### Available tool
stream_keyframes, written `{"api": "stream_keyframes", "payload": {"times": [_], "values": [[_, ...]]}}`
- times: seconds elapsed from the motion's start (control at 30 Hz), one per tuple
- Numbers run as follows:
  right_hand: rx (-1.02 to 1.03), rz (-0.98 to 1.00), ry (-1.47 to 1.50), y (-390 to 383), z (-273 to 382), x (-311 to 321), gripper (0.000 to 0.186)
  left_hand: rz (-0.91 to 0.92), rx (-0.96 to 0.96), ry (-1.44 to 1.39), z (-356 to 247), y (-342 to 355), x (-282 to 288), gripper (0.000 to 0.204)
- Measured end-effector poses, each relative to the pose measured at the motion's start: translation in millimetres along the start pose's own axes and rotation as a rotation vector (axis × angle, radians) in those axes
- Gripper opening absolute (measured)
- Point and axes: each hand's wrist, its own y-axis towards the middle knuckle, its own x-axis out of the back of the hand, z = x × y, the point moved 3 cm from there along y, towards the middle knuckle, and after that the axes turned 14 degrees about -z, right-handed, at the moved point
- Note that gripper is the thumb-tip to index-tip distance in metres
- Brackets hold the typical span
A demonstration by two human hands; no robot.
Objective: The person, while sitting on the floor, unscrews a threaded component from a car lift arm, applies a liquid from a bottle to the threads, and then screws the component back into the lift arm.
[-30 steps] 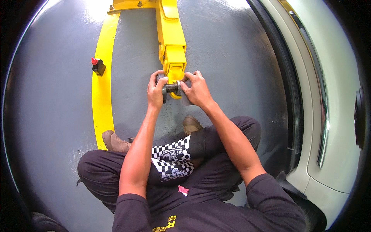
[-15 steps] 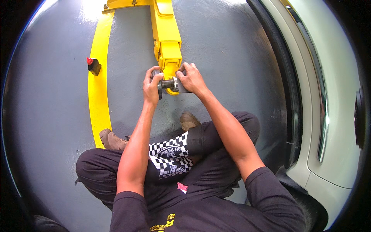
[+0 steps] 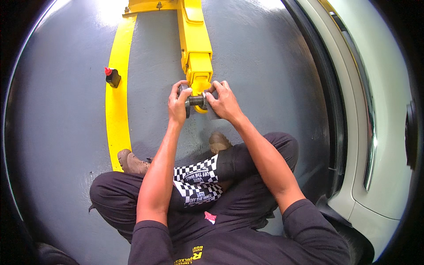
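And here is the action, right at the near end of the yellow arm (image 3: 195,37); the left grip (image 3: 178,100) is closed around the dark round pad (image 3: 187,109), thumb on the side toward the shaft; out of that pad runs the threaded shaft (image 3: 196,100), lying sideways between the two hands, its ridges plain to see; over to the right grip (image 3: 224,100), thumb and fingers pinching the thin grey sheet (image 3: 213,113) at the shaft's right end, one corner of the sheet hanging down toward the person; the shaft crosses in view over the arm's rounded yellow tip (image 3: 202,111), and whether the two touch I cannot tell from up here!

Out to the left, well apart from the hands, the dark bottle with a red cap (image 3: 113,79) stands on the yellow stripe (image 3: 117,119), the stripe curving down the grey floor (image 3: 152,79); below, the person sits with legs crossed, checkered socks (image 3: 198,176) on show, one brown shoe (image 3: 132,162) at the stripe's near end, the other under the right forearm's side; and along the right edge, the pale vehicle body (image 3: 375,207) with its chrome strip (image 3: 370,163).
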Motion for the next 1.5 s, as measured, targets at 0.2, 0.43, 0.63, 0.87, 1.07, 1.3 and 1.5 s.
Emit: {"api": "stream_keyframes", "payload": {"times": [0.2, 0.43, 0.63, 0.87, 1.07, 1.3, 1.5], "values": [[0.024, -0.109, -0.062, 17.2, -9.0, 1.0, 0.026, 0.015, -0.054, 0.056, 0.6, 2.0, -15.0, 0.047], [0.09, -0.089, 0.019, -10.6, 10.0, -0.5, 0.022, -0.012, -0.036, 0.092, -2.8, 9.5, 3.3, 0.047], [0.022, -0.406, -0.017, 29.0, -47.2, 31.6, 0.016, 0.036, 0.046, 0.026, -9.8, -2.4, -20.2, 0.049], [-0.339, -0.162, 0.419, 12.8, -13.2, 48.7, 0.023, 0.014, -0.034, 0.108, -5.7, 4.4, -9.1, 0.05], [-0.143, -0.093, -0.024, -7.7, 2.3, 11.3, 0.026, 0.028, 0.058, 0.018, -7.4, 0.7, -9.8, 0.051], [-0.09, 0.034, -0.064, -12.5, 3.1, 19.1, 0.023, -0.005, 0.039, 0.066, -10.2, 3.7, 0.7, 0.051], [-0.077, -0.125, -0.054, 8.2, -18.6, 12.5, 0.022, 0.009, 0.071, 0.029, -8.8, -2.2, -18.6, 0.05]]}}
